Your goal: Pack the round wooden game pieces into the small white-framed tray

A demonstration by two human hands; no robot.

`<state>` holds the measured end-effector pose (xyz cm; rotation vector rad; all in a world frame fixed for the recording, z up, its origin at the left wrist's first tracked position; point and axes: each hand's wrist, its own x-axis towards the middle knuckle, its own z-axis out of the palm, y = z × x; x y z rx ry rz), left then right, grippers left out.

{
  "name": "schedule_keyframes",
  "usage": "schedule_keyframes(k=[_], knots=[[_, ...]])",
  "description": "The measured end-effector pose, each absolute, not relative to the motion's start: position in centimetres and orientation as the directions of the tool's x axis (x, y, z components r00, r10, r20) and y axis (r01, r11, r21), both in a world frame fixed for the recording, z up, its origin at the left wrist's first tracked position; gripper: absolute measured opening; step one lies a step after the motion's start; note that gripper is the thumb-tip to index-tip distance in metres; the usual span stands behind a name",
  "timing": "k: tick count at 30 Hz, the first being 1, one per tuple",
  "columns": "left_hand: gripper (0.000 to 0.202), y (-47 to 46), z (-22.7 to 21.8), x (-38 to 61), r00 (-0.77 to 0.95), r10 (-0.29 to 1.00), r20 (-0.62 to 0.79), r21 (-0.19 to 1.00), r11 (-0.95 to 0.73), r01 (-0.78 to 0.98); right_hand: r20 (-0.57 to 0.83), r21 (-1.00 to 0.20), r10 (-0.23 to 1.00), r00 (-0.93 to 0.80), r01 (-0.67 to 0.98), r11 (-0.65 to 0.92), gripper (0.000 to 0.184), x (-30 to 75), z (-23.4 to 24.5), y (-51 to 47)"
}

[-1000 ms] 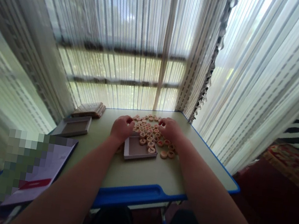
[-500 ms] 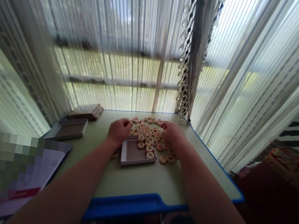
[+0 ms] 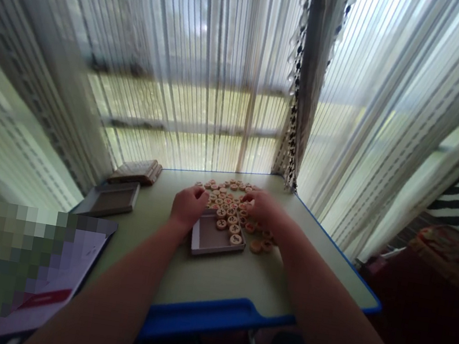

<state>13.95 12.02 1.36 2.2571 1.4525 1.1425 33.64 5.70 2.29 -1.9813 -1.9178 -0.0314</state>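
Note:
A shallow grey box tray (image 3: 209, 240) lies on the pale green table (image 3: 212, 278), with three round wooden game pieces (image 3: 229, 228) in its far right part. Many more round wooden pieces (image 3: 228, 192) are scattered just behind it. My left hand (image 3: 187, 206) rests at the tray's far left corner, fingers curled; whether they hold a piece is hidden. My right hand (image 3: 264, 207) lies over the scattered pieces to the right, its fingers bent down onto them. Two loose pieces (image 3: 261, 246) sit right of the tray.
A second grey tray (image 3: 110, 198) and a folded wooden board (image 3: 136, 170) lie at the far left. A purple and white booklet (image 3: 57, 278) is near my left arm. Striped sheer curtains (image 3: 238, 68) hang behind the table. The table has a blue rim (image 3: 214, 315).
The view has shifted slightly. Both hands stay over the pieces; my left hand has edged a little to the right along the tray's far corner.

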Motion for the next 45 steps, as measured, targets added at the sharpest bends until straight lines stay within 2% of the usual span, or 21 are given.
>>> schedule_keyframes(k=[3, 6, 10, 12, 15, 16, 21, 23, 28, 31, 36, 41, 45], knots=[[0.032, 12.5, 1.2, 14.1, 0.191, 0.867, 0.461, 0.612, -0.466, 0.639, 0.429, -0.275, 0.903, -0.036, 0.947, 0.169, 0.045, 33.2, 1.4, 6.3], [0.030, 13.1, 0.9, 14.1, 0.143, 0.896, 0.421, 0.696, -0.420, 0.583, 0.470, -0.271, 0.879, -0.083, 0.934, 0.233, 0.057, 33.0, 0.3, 7.1], [0.029, 13.7, 0.7, 13.6, 0.149, 0.922, 0.356, 0.738, -0.376, 0.560, 0.376, -0.262, 0.922, -0.096, 0.943, 0.205, 0.039, 33.2, 0.1, 7.3], [0.030, 13.9, 0.7, 13.2, 0.217, 0.913, 0.346, 0.693, -0.405, 0.596, 0.389, -0.246, 0.920, -0.050, 0.957, 0.156, 0.033, 33.5, 0.7, 6.8], [0.032, 14.1, 0.7, 12.7, 0.305, 0.894, 0.328, 0.601, -0.447, 0.663, 0.466, -0.251, 0.882, 0.070, 0.966, 0.056, 0.037, 34.2, 2.0, 5.9], [0.033, 14.1, 0.7, 12.7, 0.324, 0.889, 0.323, 0.581, -0.457, 0.673, 0.450, -0.260, 0.888, 0.092, 0.965, 0.032, 0.037, 34.4, 2.4, 5.7], [0.039, 14.0, 0.4, 12.9, 0.449, 0.831, 0.329, 0.455, -0.556, 0.695, 0.118, -0.316, 0.991, 0.058, 0.948, -0.018, 0.025, 34.7, 3.1, 5.3], [0.041, 13.9, 0.3, 13.0, 0.473, 0.815, 0.334, 0.388, -0.576, 0.719, 0.067, -0.334, 0.997, 0.047, 0.942, -0.022, 0.022, 34.6, 3.1, 5.3], [0.045, 13.4, 1.0, 12.8, 0.439, 0.836, 0.330, 0.352, -0.540, 0.764, 0.119, -0.281, 0.992, 0.038, 0.960, -0.003, 0.025, 34.6, 3.3, 5.2], [0.045, 12.4, 2.2, 12.6, 0.398, 0.833, 0.384, 0.290, -0.518, 0.805, 0.150, -0.235, 0.988, -0.045, 0.969, 0.079, 0.022, 34.3, 3.2, 5.2], [0.031, 10.4, 3.6, 13.3, 0.560, 0.731, 0.389, 0.140, -0.648, 0.749, 0.225, -0.205, 0.969, -0.104, 0.967, 0.151, 0.020, 33.9, 2.8, 5.3], [0.029, 9.8, 3.2, 14.0, 0.611, 0.684, 0.398, 0.114, -0.698, 0.707, 0.174, -0.211, 0.977, -0.121, 0.965, 0.157, 0.022, 34.0, 3.2, 5.1], [0.029, 9.6, 3.0, 14.3, 0.617, 0.679, 0.398, 0.106, -0.702, 0.704, 0.217, -0.177, 0.967, -0.134, 0.969, 0.174, 0.019, 34.2, 3.1, 5.2]])
